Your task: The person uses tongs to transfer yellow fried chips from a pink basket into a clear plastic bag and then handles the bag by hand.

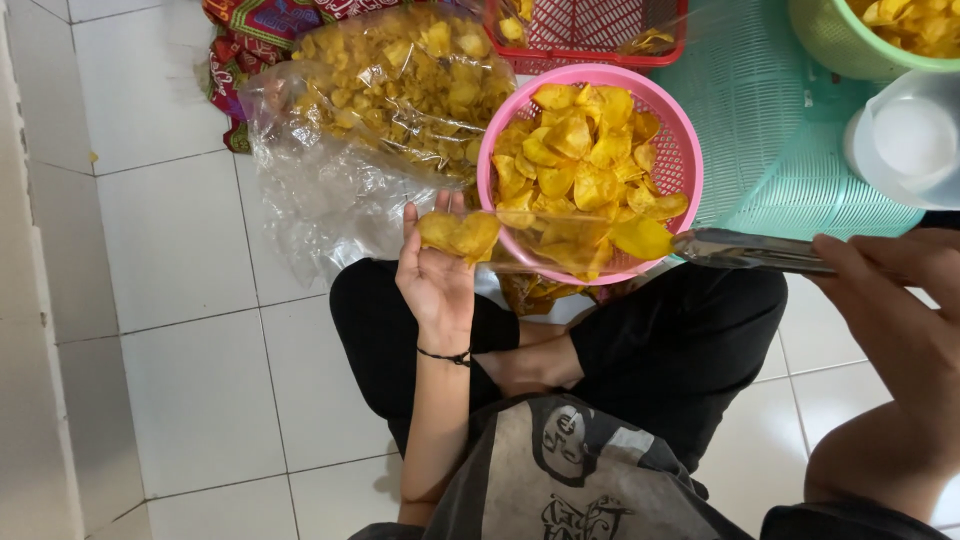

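Chips [458,235] lay across the upturned left hand [436,275], a small stack of yellow slices resting on the fingers [410,222], which were held straight and close together under them rather than curled round. The stack sat just beside the near rim of a pink basket [686,150], a round perforated one heaped with more yellow chips, some of them under a sheet of clear plastic at the front edge. A thin dark band circled the left wrist.

The right hand [895,300] came in from the right edge and gripped metal tongs [750,250], its fingers wrapped round the handle end; the tongs' tips pointed toward the pink basket and lay close to a large chip at its near side, though contact could not be told.

Behind the left hand a big clear plastic bag [400,80] of chips lay on the white tiled floor [190,330]. A teal basket [770,130] stood right of the pink one, with a green bowl [840,45] of chips and a white plastic jug [905,140] on it, and a red basket [590,35] lay farther back. The person sat cross-legged in black trousers.
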